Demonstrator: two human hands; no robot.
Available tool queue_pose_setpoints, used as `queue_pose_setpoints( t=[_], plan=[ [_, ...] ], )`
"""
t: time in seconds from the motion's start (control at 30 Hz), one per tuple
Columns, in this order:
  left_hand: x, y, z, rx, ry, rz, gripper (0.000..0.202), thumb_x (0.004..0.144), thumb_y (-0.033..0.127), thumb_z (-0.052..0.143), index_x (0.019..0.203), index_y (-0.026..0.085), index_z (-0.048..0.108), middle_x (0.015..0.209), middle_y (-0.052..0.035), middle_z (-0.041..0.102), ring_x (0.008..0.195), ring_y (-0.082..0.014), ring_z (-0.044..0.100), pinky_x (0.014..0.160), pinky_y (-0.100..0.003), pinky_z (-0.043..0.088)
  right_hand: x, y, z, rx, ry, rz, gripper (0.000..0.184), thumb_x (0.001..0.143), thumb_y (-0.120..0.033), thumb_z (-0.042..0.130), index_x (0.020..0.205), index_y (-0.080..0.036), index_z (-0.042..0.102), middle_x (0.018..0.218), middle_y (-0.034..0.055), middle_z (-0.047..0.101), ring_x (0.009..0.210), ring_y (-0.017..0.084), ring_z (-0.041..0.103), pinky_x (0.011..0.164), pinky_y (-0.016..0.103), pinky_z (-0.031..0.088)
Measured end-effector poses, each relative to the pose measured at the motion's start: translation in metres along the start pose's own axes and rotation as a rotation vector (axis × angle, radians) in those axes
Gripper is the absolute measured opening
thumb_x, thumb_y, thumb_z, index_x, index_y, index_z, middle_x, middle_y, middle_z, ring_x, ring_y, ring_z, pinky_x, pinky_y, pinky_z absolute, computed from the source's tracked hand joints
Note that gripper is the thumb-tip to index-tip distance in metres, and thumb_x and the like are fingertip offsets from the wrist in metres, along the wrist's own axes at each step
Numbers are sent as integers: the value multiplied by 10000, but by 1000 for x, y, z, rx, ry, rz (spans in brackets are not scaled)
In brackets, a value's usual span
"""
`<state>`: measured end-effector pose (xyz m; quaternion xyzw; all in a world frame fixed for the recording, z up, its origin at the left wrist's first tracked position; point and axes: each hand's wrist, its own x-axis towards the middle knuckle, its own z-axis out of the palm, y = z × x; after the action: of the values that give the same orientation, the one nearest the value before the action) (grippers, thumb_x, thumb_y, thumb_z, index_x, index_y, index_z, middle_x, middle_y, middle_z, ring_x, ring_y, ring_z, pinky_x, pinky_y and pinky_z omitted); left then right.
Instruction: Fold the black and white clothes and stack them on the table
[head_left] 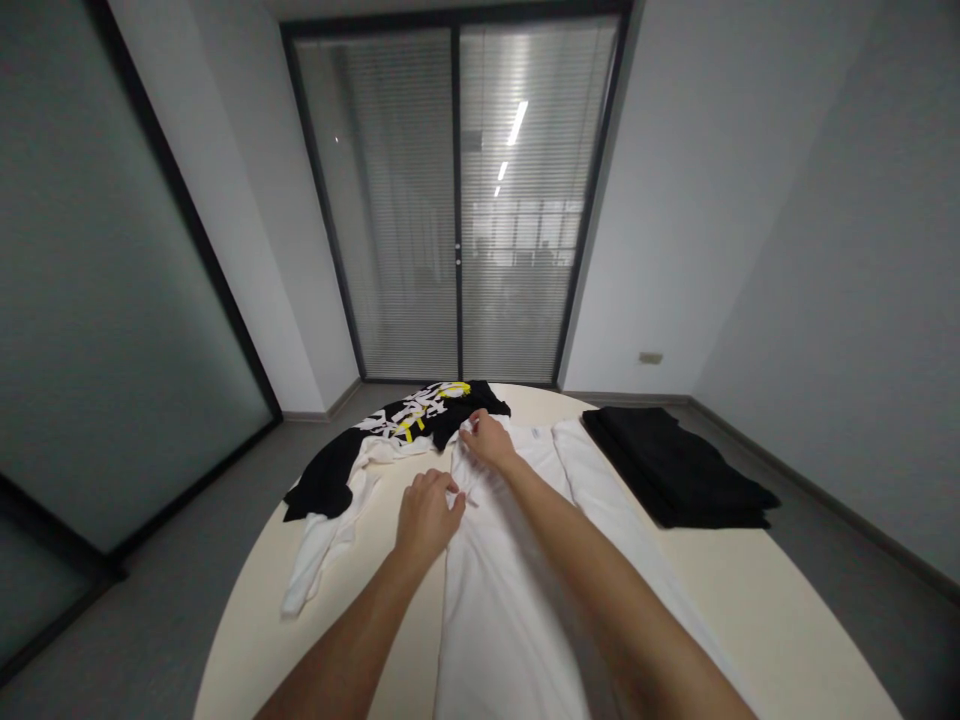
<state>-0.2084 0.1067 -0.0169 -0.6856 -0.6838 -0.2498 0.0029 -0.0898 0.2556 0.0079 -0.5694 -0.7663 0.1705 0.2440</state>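
Observation:
A white garment, perhaps a shirt, lies spread lengthwise on a round cream table, with a fold running along its right side. At its left edge my left hand pinches the cloth between thumb and fingers. Farther off, my right hand has its fingers closed on the far left corner of the same garment. A small label shows near its far edge. My right forearm crosses over the middle of the cloth and hides part of it.
Folded black clothing is stacked at the table's right edge. Along the far left edge lies a crumpled black garment with a white and yellow print, with a white cloth beside it. Beyond stands a glass door with blinds.

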Motion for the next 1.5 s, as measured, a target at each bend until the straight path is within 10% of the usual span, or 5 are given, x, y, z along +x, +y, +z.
queue_pose_setpoints(
  t=[0.27, 0.67, 0.87, 1.17, 1.5],
  plan=[
    [1, 0, 1, -3, 1, -7, 43, 880, 253, 649, 893, 213, 662, 983, -41, 674, 984, -242, 585, 843, -344, 409, 16, 1, 10, 55, 0, 175, 198, 875, -385, 611, 866, -189, 631, 921, 94, 720, 926, 253, 666, 797, 339, 464],
    [0, -2, 3, -29, 47, 14, 47, 876, 245, 648, 901, 209, 668, 958, -48, 670, 970, -255, 590, 839, -360, 422, 34, 7, 21, 365, 75, -77, 348, 826, -144, 538, 1170, -164, 582, 877, 14, 707, 772, 134, 651, 780, 262, 517],
    [1, -2, 2, -47, 66, 54, 94, 891, 276, 647, 938, 206, 688, 1006, -71, 650, 983, -269, 582, 841, -391, 437, 18, 17, 14, 245, 26, -127, 551, 758, -62, 569, 1285, -222, 562, 1134, 35, 700, 982, 156, 647, 912, 291, 484],
    [-3, 2, -10, -149, 7, 338, 283, 823, 103, 628, 1075, 218, 686, 1090, -62, 657, 1068, -255, 569, 920, -395, 436, -24, 53, -29, -80, -59, 69, 91, 768, -231, 681, 833, -180, 718, 913, 119, 742, 916, 274, 678, 812, 340, 470],
    [-1, 3, -4, -68, -54, 346, 127, 941, 214, 623, 1035, 230, 707, 997, -42, 715, 974, -233, 623, 879, -374, 428, -60, 75, -35, 0, -11, -63, 178, 880, -184, 579, 976, -223, 724, 955, 31, 750, 848, 158, 666, 765, 235, 452]
  ],
)
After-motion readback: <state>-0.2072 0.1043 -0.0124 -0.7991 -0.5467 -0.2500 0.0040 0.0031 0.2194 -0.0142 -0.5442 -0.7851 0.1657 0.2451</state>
